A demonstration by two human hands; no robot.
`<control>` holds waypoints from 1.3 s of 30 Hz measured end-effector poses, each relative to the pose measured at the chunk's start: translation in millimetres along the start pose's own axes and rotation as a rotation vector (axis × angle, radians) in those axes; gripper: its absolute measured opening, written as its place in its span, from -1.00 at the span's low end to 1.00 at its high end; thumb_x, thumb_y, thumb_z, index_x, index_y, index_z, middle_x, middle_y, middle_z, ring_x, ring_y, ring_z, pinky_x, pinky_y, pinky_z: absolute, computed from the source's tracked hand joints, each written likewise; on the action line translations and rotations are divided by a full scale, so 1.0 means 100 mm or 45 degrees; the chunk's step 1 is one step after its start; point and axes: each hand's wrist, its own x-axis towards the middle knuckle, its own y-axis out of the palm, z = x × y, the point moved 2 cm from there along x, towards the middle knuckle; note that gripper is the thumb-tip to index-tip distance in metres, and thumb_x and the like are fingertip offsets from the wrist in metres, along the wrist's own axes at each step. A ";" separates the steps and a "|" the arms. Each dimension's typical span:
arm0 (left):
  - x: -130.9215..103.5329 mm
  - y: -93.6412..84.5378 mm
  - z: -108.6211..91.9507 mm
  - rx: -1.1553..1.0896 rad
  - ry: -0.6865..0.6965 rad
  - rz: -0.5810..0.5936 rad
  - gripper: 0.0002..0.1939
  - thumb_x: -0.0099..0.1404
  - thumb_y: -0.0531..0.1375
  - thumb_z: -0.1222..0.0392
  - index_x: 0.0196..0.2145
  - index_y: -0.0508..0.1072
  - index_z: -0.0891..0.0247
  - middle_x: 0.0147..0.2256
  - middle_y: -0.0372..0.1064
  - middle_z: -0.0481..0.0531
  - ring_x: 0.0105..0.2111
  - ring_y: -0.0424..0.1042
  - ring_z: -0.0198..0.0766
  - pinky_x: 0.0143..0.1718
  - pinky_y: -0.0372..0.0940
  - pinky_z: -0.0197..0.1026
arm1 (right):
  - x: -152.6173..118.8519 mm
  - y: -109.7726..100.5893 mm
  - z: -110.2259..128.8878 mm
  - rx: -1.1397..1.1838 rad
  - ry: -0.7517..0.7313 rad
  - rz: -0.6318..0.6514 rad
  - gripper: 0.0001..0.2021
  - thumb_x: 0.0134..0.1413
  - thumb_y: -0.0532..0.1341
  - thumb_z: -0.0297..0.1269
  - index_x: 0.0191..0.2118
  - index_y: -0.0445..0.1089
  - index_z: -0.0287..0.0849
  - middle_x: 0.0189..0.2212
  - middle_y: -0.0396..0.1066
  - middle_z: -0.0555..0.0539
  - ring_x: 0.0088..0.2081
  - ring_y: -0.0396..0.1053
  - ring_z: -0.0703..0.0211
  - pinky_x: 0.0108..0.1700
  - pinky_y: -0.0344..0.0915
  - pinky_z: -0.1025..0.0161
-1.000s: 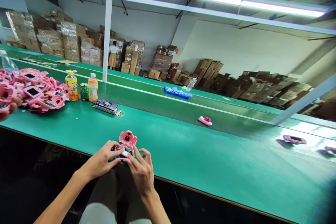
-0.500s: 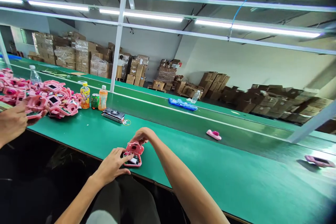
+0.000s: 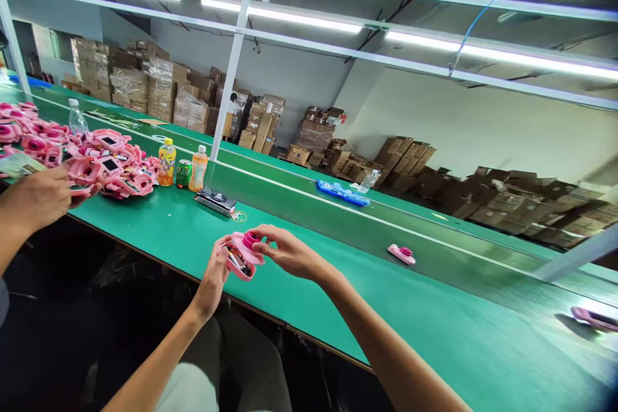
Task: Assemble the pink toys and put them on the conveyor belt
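My left hand (image 3: 214,278) is closed on the open pink shell half (image 3: 241,270), which has wires and small parts inside and is tilted above the green table (image 3: 309,309). Over it is a pink cover (image 3: 248,246) with a round magenta lens ring, pinched in my right hand (image 3: 284,250). The cover sits at an angle to the shell, so some of the inside shows between them. My fingertips hide part of both pieces.
At the left, another person's hands (image 3: 43,196) hold a pink part beside a heap of pink casings (image 3: 120,161). Drink bottles (image 3: 197,168), a can (image 3: 183,173) and a dark boxy device (image 3: 215,201) stand beyond. A pink camera (image 3: 402,254) lies to the right.
My hands have lifted the shell from the table. The cover has turned so its lens ring shows, and my right hand has come round to its right side. The view has shifted slightly.
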 end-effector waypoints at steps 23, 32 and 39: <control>0.02 0.14 -0.07 -0.171 0.058 -0.323 -0.61 0.28 0.32 -0.07 0.00 0.42 0.09 -0.14 0.53 -0.02 -0.13 0.53 -0.18 -0.15 0.42 -0.24 | -0.18 0.91 0.01 0.197 0.261 -0.802 -0.53 0.20 0.18 0.20 -0.22 0.55 -0.14 -0.31 0.51 -0.09 -0.29 0.42 0.09 -0.28 0.30 0.21; 0.08 0.33 -0.01 -0.355 0.097 -0.355 -0.52 0.30 0.27 -0.18 0.02 0.28 0.10 -0.21 0.50 -0.02 -0.28 0.54 -0.24 -0.24 0.41 -0.23 | -0.13 1.02 -0.12 0.259 0.161 -0.984 -0.63 0.27 0.16 0.07 -0.08 0.52 -0.09 -0.10 0.43 -0.15 -0.10 0.43 0.06 -0.16 0.43 0.18; 0.18 0.37 0.16 -0.351 -0.003 -0.344 -0.48 0.21 0.37 -0.10 -0.04 0.25 0.14 -0.27 0.42 -0.08 -0.33 0.48 -0.34 -0.31 0.35 -0.35 | -0.26 1.03 -0.32 0.105 0.233 -1.157 -0.59 0.23 0.18 0.13 -0.24 0.55 -0.12 -0.03 0.34 -0.22 -0.01 0.39 -0.02 -0.04 0.42 0.04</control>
